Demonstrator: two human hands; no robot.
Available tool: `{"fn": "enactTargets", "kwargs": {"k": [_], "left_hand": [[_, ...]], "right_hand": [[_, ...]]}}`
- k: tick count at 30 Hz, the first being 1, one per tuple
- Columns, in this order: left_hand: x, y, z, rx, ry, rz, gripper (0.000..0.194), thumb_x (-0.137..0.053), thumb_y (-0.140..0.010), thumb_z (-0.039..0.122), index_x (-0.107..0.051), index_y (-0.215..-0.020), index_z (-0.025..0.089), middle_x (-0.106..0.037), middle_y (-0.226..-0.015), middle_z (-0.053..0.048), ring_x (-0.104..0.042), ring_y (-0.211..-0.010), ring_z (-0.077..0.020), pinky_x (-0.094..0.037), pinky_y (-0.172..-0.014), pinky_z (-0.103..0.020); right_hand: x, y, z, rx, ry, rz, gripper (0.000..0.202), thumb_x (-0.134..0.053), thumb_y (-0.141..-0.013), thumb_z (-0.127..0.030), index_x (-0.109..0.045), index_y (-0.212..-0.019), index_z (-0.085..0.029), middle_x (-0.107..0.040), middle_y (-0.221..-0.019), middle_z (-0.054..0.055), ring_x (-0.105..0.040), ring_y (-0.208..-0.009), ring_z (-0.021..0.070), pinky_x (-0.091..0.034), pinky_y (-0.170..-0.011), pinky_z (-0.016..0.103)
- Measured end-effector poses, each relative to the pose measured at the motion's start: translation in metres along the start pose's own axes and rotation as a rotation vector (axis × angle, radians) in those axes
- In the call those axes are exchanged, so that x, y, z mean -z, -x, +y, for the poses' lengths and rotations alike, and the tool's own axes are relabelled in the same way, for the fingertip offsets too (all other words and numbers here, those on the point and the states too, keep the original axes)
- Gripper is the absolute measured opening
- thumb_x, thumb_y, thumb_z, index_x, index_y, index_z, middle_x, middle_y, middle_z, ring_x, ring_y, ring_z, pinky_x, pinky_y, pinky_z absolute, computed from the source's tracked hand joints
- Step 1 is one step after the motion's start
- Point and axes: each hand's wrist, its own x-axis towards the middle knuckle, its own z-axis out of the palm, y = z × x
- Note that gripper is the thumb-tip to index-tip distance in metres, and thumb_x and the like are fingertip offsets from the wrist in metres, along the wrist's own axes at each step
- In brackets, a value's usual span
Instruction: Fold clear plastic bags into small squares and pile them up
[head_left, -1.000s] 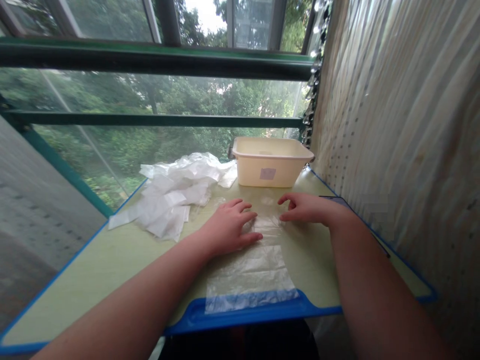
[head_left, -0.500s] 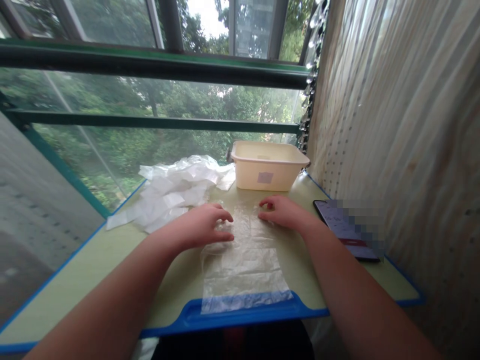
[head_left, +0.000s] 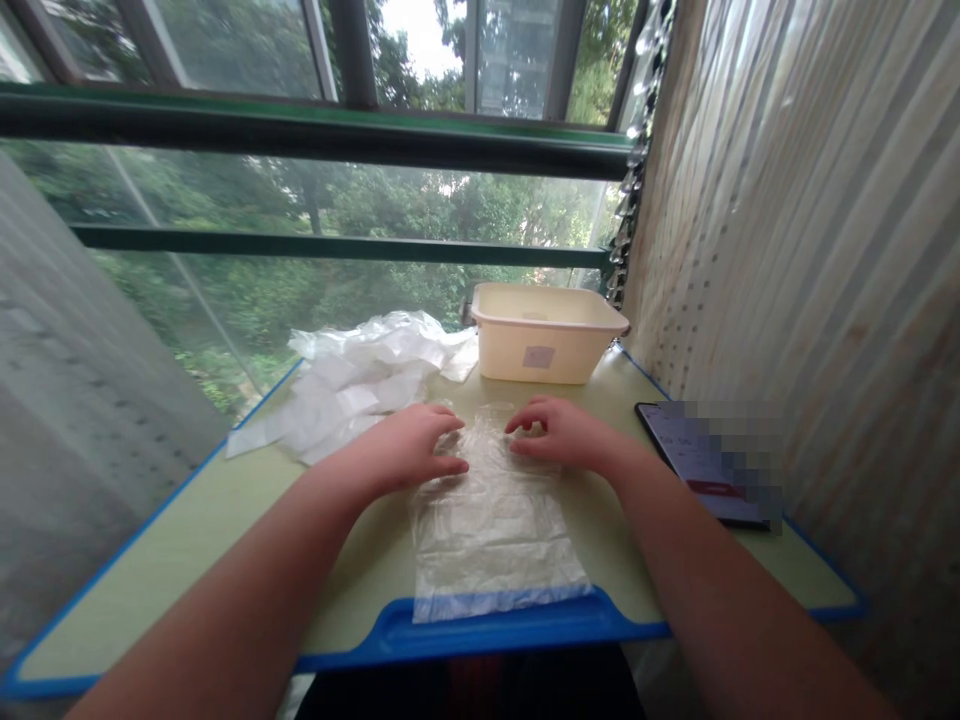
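A thin, see-through plastic bag (head_left: 495, 545) lies flat on the table in front of me, wrinkled, its near end over the blue front edge. At its upper left side is my left hand (head_left: 412, 445), thumb and fingers apart, the fingertips at the film. Across from it my right hand (head_left: 566, 432) has its fingers bent with a gap to the thumb, by the upper right side of the bag. Between the hands the film looks narrowed and creased. I see neither hand gripping it.
A heap of white plastic bags (head_left: 360, 375) lies at the back left. Behind my right hand stands a cream plastic bin (head_left: 547, 335) with a small label. A phone (head_left: 697, 465), partly blurred out, rests at the right. The table (head_left: 195, 540) has a blue rim; windows and curtains surround it.
My right hand has come a little closer to my left hand. The upper part of the bag between them looks more drawn together. The whole view has shifted slightly.
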Motion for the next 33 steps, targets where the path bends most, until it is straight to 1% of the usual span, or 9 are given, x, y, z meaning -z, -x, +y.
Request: {"fn": "enactTargets", "kwargs": {"k": [5, 10, 14, 16, 17, 21, 25, 29, 33], "left_hand": [[-0.003, -0.003, -0.004, 0.023, 0.006, 0.022, 0.036, -0.052, -0.075, 0.036, -0.058, -0.108, 0.023, -0.063, -0.101, -0.004, -0.057, -0.091, -0.0207, -0.042, -0.078, -0.030], [-0.012, -0.012, -0.005, 0.057, -0.065, 0.162, 0.028, -0.041, -0.082, 0.022, -0.059, -0.103, 0.019, -0.062, -0.100, -0.008, -0.055, -0.095, -0.0202, -0.040, -0.085, -0.031], [-0.019, -0.018, -0.003, 0.113, -0.142, 0.161, 0.022, -0.042, -0.083, 0.028, -0.060, -0.091, 0.017, -0.062, -0.092, -0.010, -0.055, -0.090, -0.0227, -0.042, -0.081, -0.034], [-0.020, -0.018, -0.001, 0.128, -0.144, 0.182, 0.022, -0.045, -0.082, 0.027, -0.059, -0.096, 0.017, -0.061, -0.095, -0.010, -0.054, -0.092, -0.0238, -0.042, -0.081, -0.035], [-0.020, -0.019, 0.000, 0.130, -0.137, 0.203, 0.024, -0.046, -0.081, 0.026, -0.058, -0.100, 0.018, -0.061, -0.097, -0.010, -0.054, -0.094, -0.0240, -0.042, -0.081, -0.035], [-0.021, -0.018, 0.004, 0.102, -0.095, 0.270, 0.029, -0.047, -0.079, 0.022, -0.055, -0.107, 0.020, -0.059, -0.100, -0.007, -0.053, -0.095, -0.0220, -0.042, -0.080, -0.032], [-0.021, -0.019, 0.006, 0.069, -0.091, 0.270, 0.027, -0.044, -0.079, 0.019, -0.057, -0.102, 0.020, -0.059, -0.097, -0.006, -0.055, -0.088, -0.0199, -0.044, -0.075, -0.029], [-0.024, -0.021, 0.005, 0.089, -0.118, 0.273, 0.027, -0.043, -0.079, 0.020, -0.057, -0.102, 0.020, -0.058, -0.095, -0.006, -0.057, -0.082, -0.0189, -0.044, -0.071, -0.028], [-0.026, -0.022, 0.006, 0.112, -0.132, 0.257, 0.025, -0.042, -0.081, 0.023, -0.057, -0.101, 0.020, -0.058, -0.094, -0.005, -0.057, -0.080, -0.0194, -0.043, -0.068, -0.029]], "right_hand": [[-0.012, -0.003, -0.006, 0.040, 0.018, 0.031, 0.028, -0.060, -0.072, -0.035, -0.068, -0.096, -0.024, -0.056, -0.084, 0.004, -0.054, -0.070, 0.0138, -0.041, -0.068, 0.025], [-0.010, -0.004, -0.005, 0.040, 0.004, 0.036, 0.022, -0.058, -0.074, -0.033, -0.070, -0.089, -0.022, -0.057, -0.082, 0.003, -0.053, -0.068, 0.0129, -0.041, -0.067, 0.024], [-0.012, -0.012, 0.002, 0.009, 0.132, 0.256, 0.028, -0.054, -0.077, -0.032, -0.066, -0.099, -0.019, -0.058, -0.091, 0.007, -0.052, -0.085, 0.0182, -0.039, -0.080, 0.029], [-0.016, -0.018, 0.005, -0.006, 0.258, 0.353, 0.037, -0.056, -0.076, -0.034, -0.062, -0.109, -0.018, -0.058, -0.102, 0.010, -0.046, -0.098, 0.0230, -0.034, -0.088, 0.034], [-0.019, -0.020, 0.006, -0.020, 0.301, 0.355, 0.039, -0.056, -0.076, -0.035, -0.061, -0.111, -0.018, -0.058, -0.104, 0.011, -0.045, -0.100, 0.0244, -0.032, -0.090, 0.036], [-0.026, -0.025, 0.005, -0.025, 0.321, 0.269, 0.026, -0.053, -0.078, -0.033, -0.068, -0.093, -0.018, -0.062, -0.095, 0.009, -0.047, -0.094, 0.0222, -0.032, -0.088, 0.034], [-0.023, -0.024, 0.001, 0.012, 0.272, 0.347, 0.021, -0.052, -0.079, -0.029, -0.069, -0.080, -0.017, -0.062, -0.088, 0.008, -0.049, -0.089, 0.0197, -0.035, -0.083, 0.030], [-0.015, -0.019, -0.008, 0.084, 0.189, 0.427, 0.021, -0.051, -0.079, -0.029, -0.065, -0.076, -0.015, -0.060, -0.084, 0.007, -0.052, -0.083, 0.0170, -0.038, -0.079, 0.028], [-0.008, -0.013, -0.019, 0.132, 0.119, 0.402, 0.020, -0.051, -0.079, -0.029, -0.063, -0.071, -0.015, -0.060, -0.078, 0.005, -0.053, -0.076, 0.0150, -0.039, -0.073, 0.026]]}}
